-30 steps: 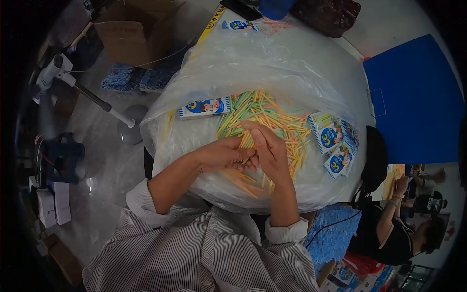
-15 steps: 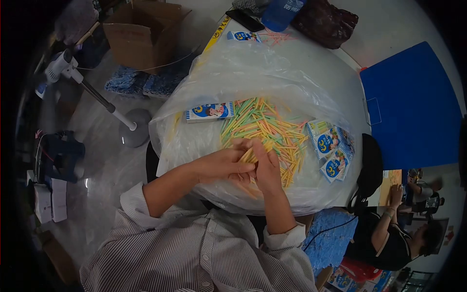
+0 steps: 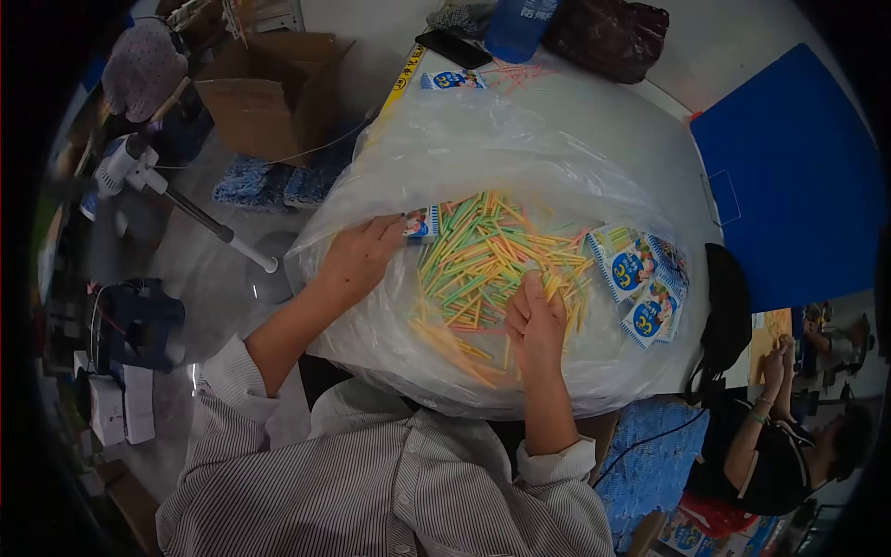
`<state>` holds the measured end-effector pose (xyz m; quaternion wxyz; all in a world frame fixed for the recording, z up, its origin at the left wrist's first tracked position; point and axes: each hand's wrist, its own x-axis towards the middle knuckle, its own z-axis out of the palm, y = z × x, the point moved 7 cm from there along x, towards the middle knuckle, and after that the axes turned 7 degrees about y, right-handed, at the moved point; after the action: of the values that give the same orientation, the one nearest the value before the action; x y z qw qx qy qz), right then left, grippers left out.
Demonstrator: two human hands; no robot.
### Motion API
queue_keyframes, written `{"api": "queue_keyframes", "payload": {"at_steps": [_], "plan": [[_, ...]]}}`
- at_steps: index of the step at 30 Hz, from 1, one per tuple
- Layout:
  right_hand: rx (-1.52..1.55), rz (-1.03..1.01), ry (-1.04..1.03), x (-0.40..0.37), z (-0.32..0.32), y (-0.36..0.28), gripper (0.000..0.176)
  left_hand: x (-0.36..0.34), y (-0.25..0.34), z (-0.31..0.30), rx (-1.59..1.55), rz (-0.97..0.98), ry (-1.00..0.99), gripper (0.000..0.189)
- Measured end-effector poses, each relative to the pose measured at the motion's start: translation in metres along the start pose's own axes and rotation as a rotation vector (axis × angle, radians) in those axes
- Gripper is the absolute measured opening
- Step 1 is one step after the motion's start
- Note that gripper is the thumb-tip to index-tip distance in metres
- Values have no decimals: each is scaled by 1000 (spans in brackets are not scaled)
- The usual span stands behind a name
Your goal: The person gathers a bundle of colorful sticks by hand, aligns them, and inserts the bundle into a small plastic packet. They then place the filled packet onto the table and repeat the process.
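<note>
My left hand (image 3: 355, 260) is at the left side of the clear plastic bag, its fingers curled over the left part of a blue and white printed packet (image 3: 423, 223). The thumb's grip is hidden. Beside that packet a loose heap of thin yellow, green and pink sticks (image 3: 473, 251) lies on the plastic bag (image 3: 371, 320). My right hand (image 3: 536, 325) is closed around a small bundle of yellowish sticks (image 3: 551, 280), above the heap's right part. Several filled packets (image 3: 633, 269) lie to the right of the heap, apart from my hand.
Toward the table's back are a phone (image 3: 454, 49), another packet (image 3: 453, 80), pink sticks (image 3: 515, 74), a blue bottle (image 3: 520, 28) and a dark bag (image 3: 608, 37). A blue panel (image 3: 789, 186) stands right; a co-worker (image 3: 761, 455) sits beyond. A fan stand (image 3: 200, 215) and carton (image 3: 264, 102) are left.
My hands were together around the bundle of sticks. My left hand has moved away left to the packet, while my right hand keeps the bundle and has shifted right. The view has shifted slightly.
</note>
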<state>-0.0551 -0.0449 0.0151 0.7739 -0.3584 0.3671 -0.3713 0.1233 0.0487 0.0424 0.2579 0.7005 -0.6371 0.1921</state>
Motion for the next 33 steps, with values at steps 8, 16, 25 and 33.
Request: {"api": "queue_keyframes", "payload": {"at_steps": [8,16,25,33], "plan": [[-83,12,-24,2,-3,7,22,-8,-12,-5,-408,-219,31,16],[-109,24,-24,2,-9,14,17,-3,-10,-18,-249,-227,141,10],[-131,-21,-37,1,-5,13,18,0,-2,-27,-130,-115,260,4],[-156,-54,-53,-2,-5,13,16,-4,5,-17,-175,-119,126,5]]}}
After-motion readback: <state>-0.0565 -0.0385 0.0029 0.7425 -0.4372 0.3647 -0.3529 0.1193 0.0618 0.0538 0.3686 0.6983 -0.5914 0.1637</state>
